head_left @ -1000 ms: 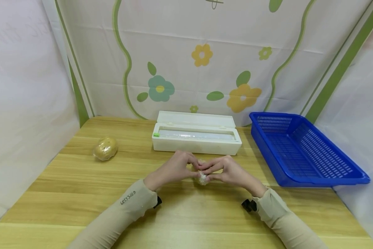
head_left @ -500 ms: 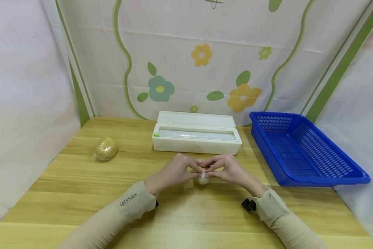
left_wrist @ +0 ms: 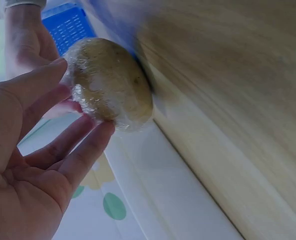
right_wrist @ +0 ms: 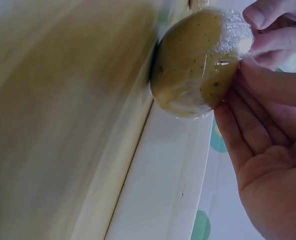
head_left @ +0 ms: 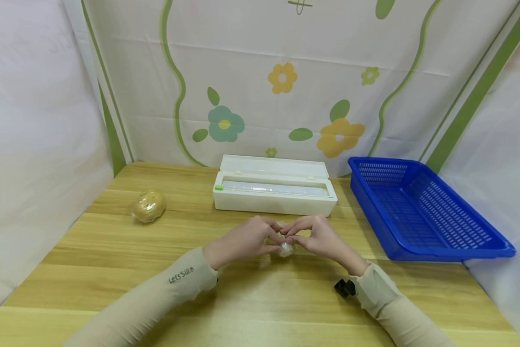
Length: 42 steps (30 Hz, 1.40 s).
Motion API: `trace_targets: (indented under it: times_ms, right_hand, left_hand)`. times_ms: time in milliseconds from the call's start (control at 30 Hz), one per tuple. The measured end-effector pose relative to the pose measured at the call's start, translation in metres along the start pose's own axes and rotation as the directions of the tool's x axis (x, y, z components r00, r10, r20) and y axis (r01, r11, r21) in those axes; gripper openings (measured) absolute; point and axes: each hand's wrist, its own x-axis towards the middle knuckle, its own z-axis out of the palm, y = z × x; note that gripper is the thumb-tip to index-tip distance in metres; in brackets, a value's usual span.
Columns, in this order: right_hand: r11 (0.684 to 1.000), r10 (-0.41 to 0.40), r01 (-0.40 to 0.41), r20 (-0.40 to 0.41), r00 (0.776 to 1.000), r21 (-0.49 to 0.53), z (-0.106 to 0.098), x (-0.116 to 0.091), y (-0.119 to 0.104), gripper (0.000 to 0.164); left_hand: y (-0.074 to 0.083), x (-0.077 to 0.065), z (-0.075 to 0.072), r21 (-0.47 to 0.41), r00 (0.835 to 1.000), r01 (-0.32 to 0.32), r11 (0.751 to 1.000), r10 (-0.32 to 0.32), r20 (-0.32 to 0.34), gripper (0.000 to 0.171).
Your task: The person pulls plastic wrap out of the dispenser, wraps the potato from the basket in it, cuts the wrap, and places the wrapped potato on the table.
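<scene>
A yellowish potato (right_wrist: 187,65) wrapped in cling film rests on the table between my hands. Crinkled film (right_wrist: 233,35) is bunched on its upper side. From the left, the thumb and fingers of my left hand (head_left: 246,241) pinch at the wrapped potato. My right hand (head_left: 322,241) pinches at the same bunched film from the other side, its fingertips close to those of the left. In the head view the hands hide most of this potato, and only shiny film (head_left: 286,249) shows below the fingers. Farther left lies another film-wrapped potato (head_left: 149,206), untouched.
Behind my hands stands a white cling film box (head_left: 274,204), its lid (head_left: 274,166) raised and a film roll (head_left: 273,188) inside. A blue plastic basket (head_left: 385,219) sits at the right of the wooden table (head_left: 260,308). A flowered cloth (head_left: 242,58) hangs behind.
The fingers of both hands have shifted slightly on the bunched film, and the left hand has edged to the right. The box, basket and other potato stay in place.
</scene>
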Motion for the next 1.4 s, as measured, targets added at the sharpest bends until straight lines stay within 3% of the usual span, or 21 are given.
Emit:
trace_targets:
  times_ms: [133,400,633,800,1000,1167,1267,1400]
  right_hand:
    - [0.999,0.029,-0.029,-0.015,0.999,-0.022,0.003,0.003,-0.003,0.011]
    - [0.999,0.042,-0.043,-0.039,0.998,-0.019,0.007,0.006,0.000,0.012]
    - [1.000,0.031,-0.031,-0.009,0.999,0.003,0.006,0.005,0.001,0.011]
    - [1.000,0.017,-0.018,0.035,0.999,0.024,0.003,0.005,-0.001,0.010]
    - [0.999,-0.022,0.021,0.026,0.999,0.038,0.003,0.004,-0.002,0.012]
    - [1.000,-0.011,0.011,0.006,1.000,0.028,0.004,0.002,-0.002,0.010]
    - [1.000,-0.007,0.007,-0.016,1.000,0.013,0.005,0.002,-0.002,0.009]
    - [0.996,-0.081,0.080,-0.050,0.995,-0.033,0.006,0.002,-0.003,0.008]
  left_hand:
    - [0.000,0.000,-0.001,0.026,1.000,0.021,0.999,-0.021,0.009,0.021]
    - [-0.002,0.005,-0.002,-0.028,0.996,0.088,0.996,-0.089,-0.016,0.018]
    - [-0.005,0.008,-0.002,-0.047,0.994,0.107,0.993,-0.109,-0.032,0.013]
    - [-0.008,0.007,-0.003,-0.047,0.996,0.093,0.995,-0.094,-0.012,0.013]
    - [-0.008,0.002,-0.006,-0.015,0.999,0.036,0.999,-0.035,0.024,0.014]
    - [-0.008,-0.002,-0.006,-0.003,0.997,0.052,0.999,-0.051,0.057,0.017]
    - [-0.009,-0.003,-0.004,-0.030,0.997,0.065,0.997,-0.064,0.048,0.017]
    - [-0.013,-0.003,-0.001,-0.073,0.998,0.059,0.996,-0.059,0.008,0.015]
